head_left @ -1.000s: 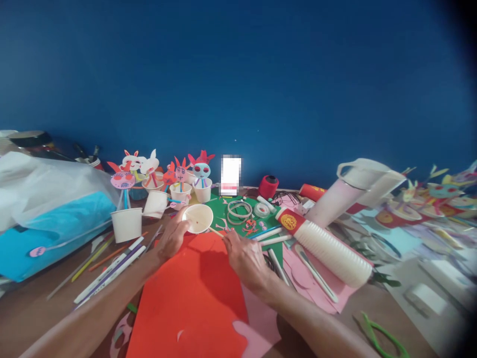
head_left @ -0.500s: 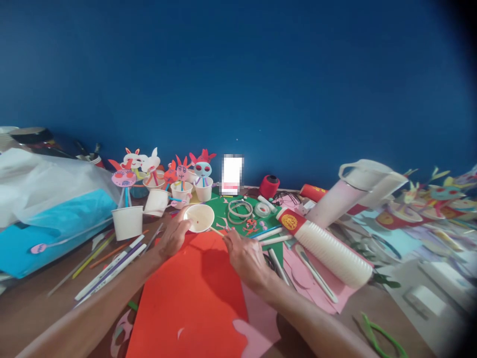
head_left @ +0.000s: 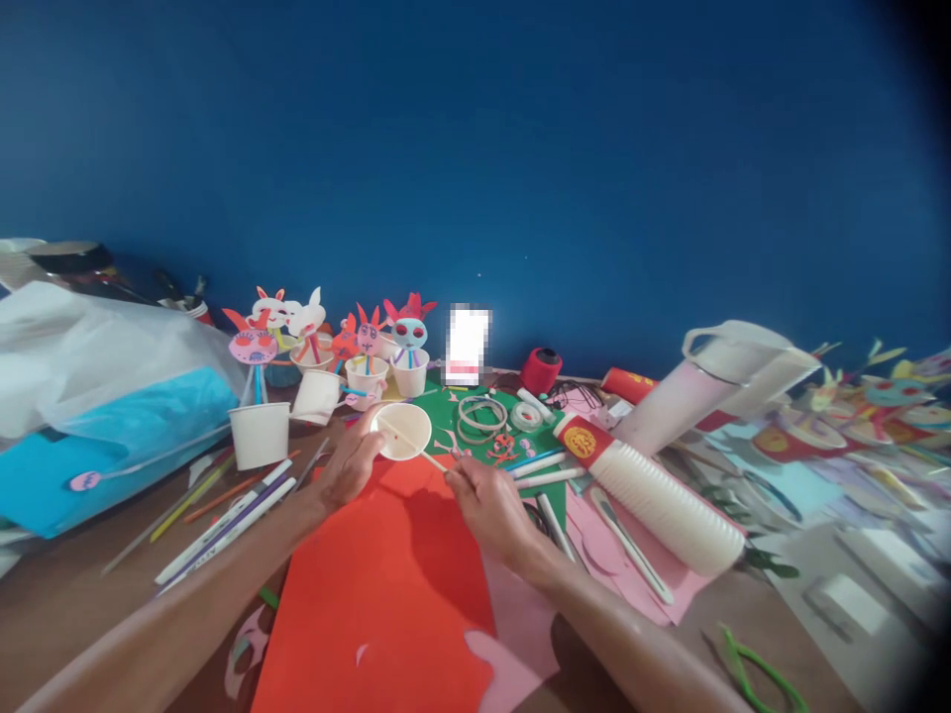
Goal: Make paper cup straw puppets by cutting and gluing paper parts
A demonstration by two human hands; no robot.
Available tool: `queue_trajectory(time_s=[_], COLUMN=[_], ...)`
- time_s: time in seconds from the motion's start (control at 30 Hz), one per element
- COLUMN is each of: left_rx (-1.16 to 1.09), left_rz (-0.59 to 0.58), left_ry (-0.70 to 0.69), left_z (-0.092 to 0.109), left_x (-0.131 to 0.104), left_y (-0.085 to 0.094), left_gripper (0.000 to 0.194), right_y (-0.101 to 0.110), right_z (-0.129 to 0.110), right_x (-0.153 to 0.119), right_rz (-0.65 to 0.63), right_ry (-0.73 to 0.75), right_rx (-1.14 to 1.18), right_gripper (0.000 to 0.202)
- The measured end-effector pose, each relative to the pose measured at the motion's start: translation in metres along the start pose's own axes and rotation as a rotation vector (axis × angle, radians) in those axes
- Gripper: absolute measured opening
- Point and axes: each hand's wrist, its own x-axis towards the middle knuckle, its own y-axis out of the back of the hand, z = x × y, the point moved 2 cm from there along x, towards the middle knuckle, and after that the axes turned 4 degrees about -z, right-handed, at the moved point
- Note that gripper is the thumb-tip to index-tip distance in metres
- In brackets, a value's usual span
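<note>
Tilted so its inside shows, a white paper cup (head_left: 405,441) is gripped by my left hand (head_left: 353,458) with fingers round its left side. My right hand (head_left: 486,500) pinches a thin pale stick (head_left: 434,460), which passes over or through the cup's near rim; the exact contact is hard to make out. Below both hands lies a sheet of red paper (head_left: 378,584). Paper faces with ears stand on sticks in white cups behind my left hand, one of them a pink face (head_left: 254,345) above an upright cup (head_left: 260,436).
Markers (head_left: 223,525) lie at the left beside a blue plastic bag (head_left: 149,426). To the right are a long stack of paper cups (head_left: 669,505), a craft knife (head_left: 631,545), a white jug (head_left: 684,386) and green scissors (head_left: 762,673). Tape and cord rest on green paper (head_left: 438,411).
The stick now shows across the cup's opening, where only its outer part showed before. The view has shifted slightly. Both hands keep their holds.
</note>
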Motion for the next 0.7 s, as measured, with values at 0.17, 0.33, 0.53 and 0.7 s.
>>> queue_trajectory(time_s=[0.17,0.33,0.53,0.7], left_rx=[-0.007,0.003,-0.01,-0.133], left_rz=[0.024,0.028,0.017,-0.103], left_ry=[-0.017,-0.002,-0.005,-0.056], left_z=[-0.002,-0.006,-0.003,0.006], left_x=[0.0,0.001,0.002,-0.007], left_y=[-0.003,-0.002,0.004,-0.02], left_gripper=[0.045,0.046,0.046,0.042], right_y=[0.004,-0.002,-0.011,-0.002], right_z=[-0.004,-0.004,0.001,-0.006], right_x=[-0.006,0.0,0.003,0.001], right_rz=[0.128,-0.2,-0.333,0.088], right_ry=[0.111,-0.178,-0.288,0.079], right_rx=[-0.362,0.31,0.564,-0.192], right_gripper=[0.024,0.025,0.024,0.023])
